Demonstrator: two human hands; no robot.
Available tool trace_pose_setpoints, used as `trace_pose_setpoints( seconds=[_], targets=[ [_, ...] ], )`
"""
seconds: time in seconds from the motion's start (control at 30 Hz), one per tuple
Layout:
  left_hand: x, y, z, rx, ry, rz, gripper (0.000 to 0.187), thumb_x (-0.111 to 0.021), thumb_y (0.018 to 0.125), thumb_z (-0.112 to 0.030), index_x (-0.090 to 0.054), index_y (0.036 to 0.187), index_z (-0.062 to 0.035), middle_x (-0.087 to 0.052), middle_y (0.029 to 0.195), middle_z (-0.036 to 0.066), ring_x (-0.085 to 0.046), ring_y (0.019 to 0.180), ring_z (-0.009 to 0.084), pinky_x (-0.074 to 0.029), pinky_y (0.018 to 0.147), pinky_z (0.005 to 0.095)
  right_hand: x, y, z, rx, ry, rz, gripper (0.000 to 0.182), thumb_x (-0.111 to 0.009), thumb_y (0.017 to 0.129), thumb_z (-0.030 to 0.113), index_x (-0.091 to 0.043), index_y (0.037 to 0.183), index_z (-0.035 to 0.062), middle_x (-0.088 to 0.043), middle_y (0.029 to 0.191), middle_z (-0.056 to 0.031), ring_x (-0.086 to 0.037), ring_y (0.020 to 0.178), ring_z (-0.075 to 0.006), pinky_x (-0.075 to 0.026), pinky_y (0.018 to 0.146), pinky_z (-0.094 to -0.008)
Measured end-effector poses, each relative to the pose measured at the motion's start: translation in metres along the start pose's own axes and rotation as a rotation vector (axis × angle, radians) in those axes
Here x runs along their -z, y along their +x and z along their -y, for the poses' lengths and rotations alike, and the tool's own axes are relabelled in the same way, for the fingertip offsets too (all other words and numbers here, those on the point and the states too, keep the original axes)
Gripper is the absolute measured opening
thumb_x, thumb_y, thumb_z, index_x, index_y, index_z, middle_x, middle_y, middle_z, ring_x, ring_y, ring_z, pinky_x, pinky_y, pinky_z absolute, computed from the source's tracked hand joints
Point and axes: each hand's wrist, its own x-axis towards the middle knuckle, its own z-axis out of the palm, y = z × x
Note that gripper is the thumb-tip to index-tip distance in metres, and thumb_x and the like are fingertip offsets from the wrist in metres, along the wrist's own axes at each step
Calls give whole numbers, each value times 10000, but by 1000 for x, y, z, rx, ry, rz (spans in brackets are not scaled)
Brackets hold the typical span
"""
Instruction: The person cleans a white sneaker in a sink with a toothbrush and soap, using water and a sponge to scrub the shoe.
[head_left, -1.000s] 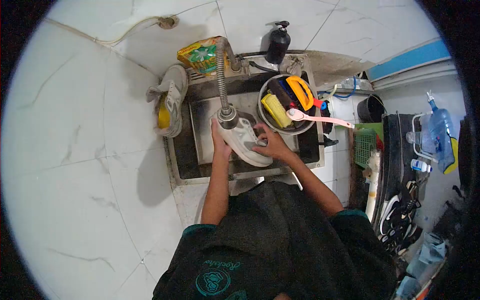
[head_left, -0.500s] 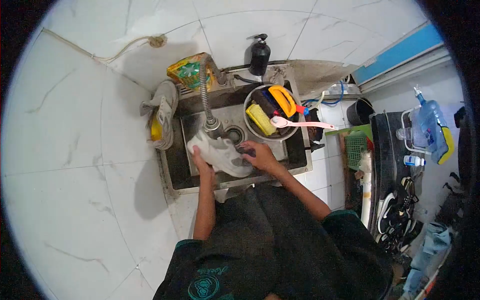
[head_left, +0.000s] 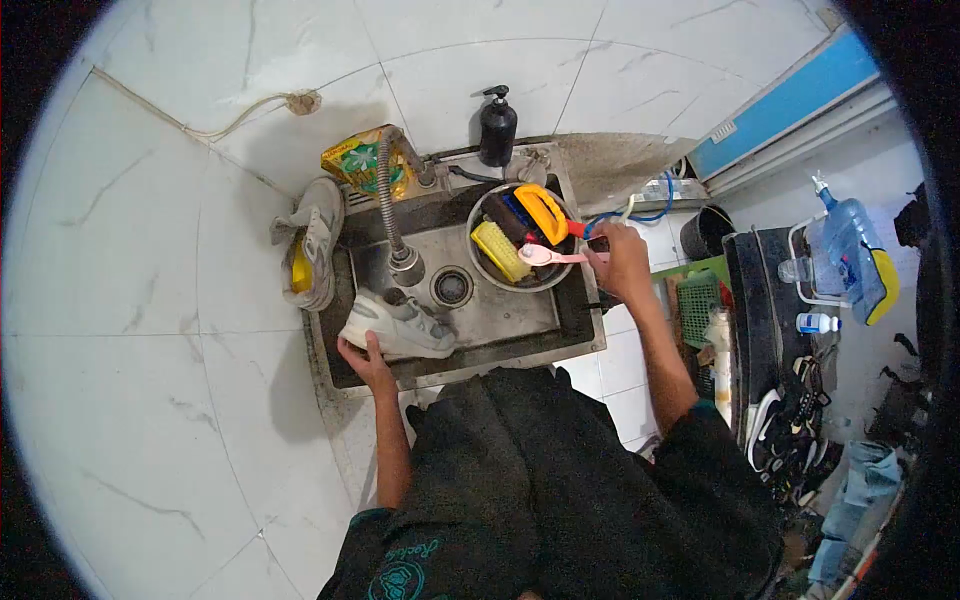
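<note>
My left hand (head_left: 370,365) grips the heel end of a white and grey sneaker (head_left: 395,328), tilted over the near left part of the sink (head_left: 520,325). At the right of the sink, my right hand (head_left: 624,265) is closed round the handle of a pink long-handled brush (head_left: 560,257). The head of this brush rests over a round metal bowl (head_left: 484,272). In the bowl lie a yellow-bristled brush (head_left: 500,250) and a brush with an orange-yellow handle (head_left: 542,213). The flexible faucet (head_left: 386,195) hangs just above the sneaker.
A second sneaker (head_left: 320,235) with something yellow inside stands on the sink's left edge. Behind are a yellow-green pouch (head_left: 365,165) and a black pump bottle (head_left: 497,130). To the right are a black bucket (head_left: 706,232), a green basket (head_left: 698,305) and a blue-tinted bottle (head_left: 850,250).
My right hand has left the sneaker and moved right to the pink brush's handle. The sneaker has shifted left and toward me in my left hand. The view has shifted slightly.
</note>
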Motion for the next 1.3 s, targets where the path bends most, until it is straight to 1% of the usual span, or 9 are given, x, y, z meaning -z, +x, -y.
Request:
trace_pose_setpoints(
  seconds=[0.07, 0.17, 0.4, 0.63, 0.83, 0.93, 1.07, 1.17, 1.3],
  targets=[
    [3, -3, 9, 14, 26, -6, 678, -644, 922, -319, -266, 1391, -9, -417, 1315, 161, -425, 1195, 254, -352, 1015, 387, -1, 0, -15, 43, -77, 84, 356, -753, 716, 163, -572, 1013, 85, -642, 874, -146, -612, 882, -351, -460, 751, -480],
    [5, -6, 14, -34, 71, -8, 667, -680, 896, -288, -288, 1363, -18, -428, 1281, 150, -431, 1169, 246, -351, 1008, 389, -1, 3, -17, -39, -71, 284, 357, -751, 726, 179, -575, 1023, 88, -650, 890, -125, -623, 896, -347, -460, 754, -483],
    [21, -13, 7, -47, 78, 15, 613, -725, 856, -200, -342, 1309, -43, -464, 1208, 112, -460, 1106, 221, -374, 970, 373, -18, 1, -36, 121, 32, 285, 192, -606, 865, 171, -577, 1022, 64, -652, 826, -191, -642, 804, -387, -494, 682, -496],
    [18, -21, -9, -33, 25, 26, 580, -734, 848, -188, -366, 1278, -58, -465, 1185, 95, -483, 1079, 207, -402, 943, 356, 40, 6, -3, -17, -96, 485, 157, -590, 870, 173, -602, 968, 51, -657, 841, -192, -653, 796, -390, -513, 659, -494],
    [7, -28, -8, -53, 85, 0, 581, -749, 836, -146, -359, 1258, -67, -440, 1189, 88, -496, 1055, 193, -444, 894, 339, 30, 19, 1, 70, -335, 439, 111, -601, 802, 109, -646, 864, 29, -663, 774, -179, -682, 766, -337, -542, 635, -462],
    [14, -30, 9, -65, 105, 27, 599, -761, 823, -142, -350, 1254, -76, -432, 1181, 85, -495, 1053, 188, -459, 879, 330, 17, 31, 1, 207, -327, 521, 130, -605, 801, 118, -619, 896, 30, -649, 760, -190, -666, 754, -373, -538, 630, -464],
    [23, -37, 14, -30, 172, 30, 640, -790, 794, -150, -343, 1247, -82, -429, 1174, 87, -497, 1064, 193, -462, 889, 332, -8, 38, -4, 261, -247, 521, 168, -637, 790, 130, -613, 918, 25, -667, 827, -199, -671, 771, -370, -541, 643, -457],
    [25, -40, 1, -9, 355, 51, 685, -809, 770, -145, -335, 1260, -75, -436, 1189, 95, -501, 1100, 208, -463, 902, 337, 3, 45, 2, 218, -237, 539, 168, -668, 779, 178, -670, 905, 68, -683, 811, -150, -686, 802, -314, -541, 683, -449],
    [38, -31, -1, -3, 427, 167, 752, -825, 753, -220, -353, 1312, -50, -448, 1241, 131, -513, 1113, 246, -466, 915, 375, -1, 83, 20, 264, -14, 353, 266, -697, 785, 245, -649, 945, 38, -674, 832, -180, -662, 815, -380, -523, 708, -490]
  ],
)
